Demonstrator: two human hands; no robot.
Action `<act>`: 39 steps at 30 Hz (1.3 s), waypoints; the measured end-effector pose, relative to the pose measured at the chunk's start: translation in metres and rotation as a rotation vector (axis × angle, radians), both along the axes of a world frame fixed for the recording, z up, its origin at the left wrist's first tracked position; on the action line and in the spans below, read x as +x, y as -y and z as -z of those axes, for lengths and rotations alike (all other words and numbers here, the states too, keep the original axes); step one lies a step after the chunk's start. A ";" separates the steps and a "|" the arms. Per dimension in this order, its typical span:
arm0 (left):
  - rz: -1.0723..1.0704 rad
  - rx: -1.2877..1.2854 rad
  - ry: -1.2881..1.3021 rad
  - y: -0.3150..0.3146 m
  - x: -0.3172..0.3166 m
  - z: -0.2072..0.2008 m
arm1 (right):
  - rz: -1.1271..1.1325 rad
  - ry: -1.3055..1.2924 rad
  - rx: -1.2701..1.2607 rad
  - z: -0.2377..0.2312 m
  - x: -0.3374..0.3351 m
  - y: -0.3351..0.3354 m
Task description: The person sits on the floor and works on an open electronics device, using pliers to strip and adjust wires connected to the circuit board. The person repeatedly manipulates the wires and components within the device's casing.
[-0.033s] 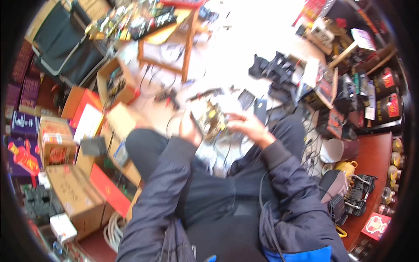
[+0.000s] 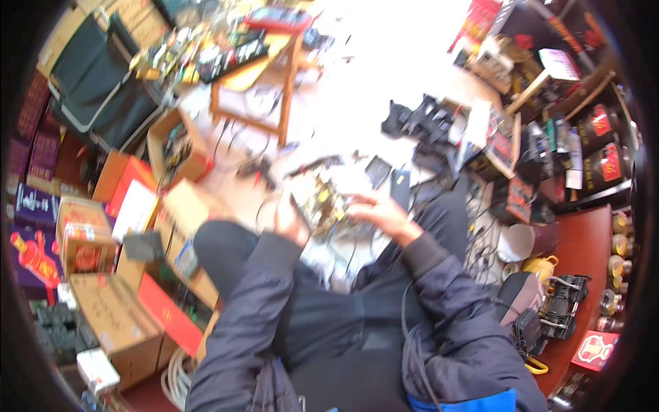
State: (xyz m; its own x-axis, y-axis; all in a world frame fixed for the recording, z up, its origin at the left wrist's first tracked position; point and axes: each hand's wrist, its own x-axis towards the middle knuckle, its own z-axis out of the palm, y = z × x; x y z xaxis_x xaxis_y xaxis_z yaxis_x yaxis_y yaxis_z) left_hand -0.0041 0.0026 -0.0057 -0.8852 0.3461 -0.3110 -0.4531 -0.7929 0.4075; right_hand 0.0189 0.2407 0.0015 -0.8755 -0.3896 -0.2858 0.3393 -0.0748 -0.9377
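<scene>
A dark-edged device with a tangle of brass-coloured and brown parts (image 2: 322, 199) lies between my hands, above the floor in front of my crossed legs. My left hand (image 2: 291, 221) grips its dark left edge, the thumb side turned toward me. From the other side, my right hand (image 2: 382, 215) reaches in with bent fingers, their tips at the device's right edge. Blur hides whether those fingertips pinch a small part. Just beyond the device lies a long dark part (image 2: 314, 165), and a dark square piece (image 2: 377, 171) rests to its right.
Black plastic parts (image 2: 422, 120) lie on the floor ahead to the right. A wooden stool (image 2: 283, 123) stands ahead to the left, its top heaped with small parts. Cardboard boxes (image 2: 113, 309) crowd my left. Cables (image 2: 480, 250) and a reddish-brown surface (image 2: 583, 240) are on my right.
The view has shifted slightly, so the surroundings sit a little lower and to the left. Both hands keep nearly the same pose around the device.
</scene>
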 end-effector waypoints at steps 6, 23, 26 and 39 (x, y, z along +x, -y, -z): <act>-0.144 -0.039 -0.083 0.012 -0.012 0.003 | 0.070 0.116 -0.069 0.005 -0.004 -0.001; -0.531 -0.242 -0.105 0.184 -0.075 -0.067 | 0.332 0.025 0.017 -0.024 -0.048 -0.089; -0.554 -0.278 -0.125 0.224 -0.082 -0.064 | 0.334 -0.014 0.040 -0.029 -0.055 -0.115; -0.779 -0.408 0.011 0.225 -0.064 -0.048 | 0.301 0.026 0.252 0.007 -0.064 -0.110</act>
State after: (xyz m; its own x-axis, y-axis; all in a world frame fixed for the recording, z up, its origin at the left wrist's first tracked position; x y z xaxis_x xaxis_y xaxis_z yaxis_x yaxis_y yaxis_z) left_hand -0.0677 -0.2219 0.0420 -0.8196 -0.4951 -0.2884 0.1503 -0.6714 0.7257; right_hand -0.0452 0.3509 -0.0052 -0.9311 -0.0308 -0.3634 0.3614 0.0570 -0.9307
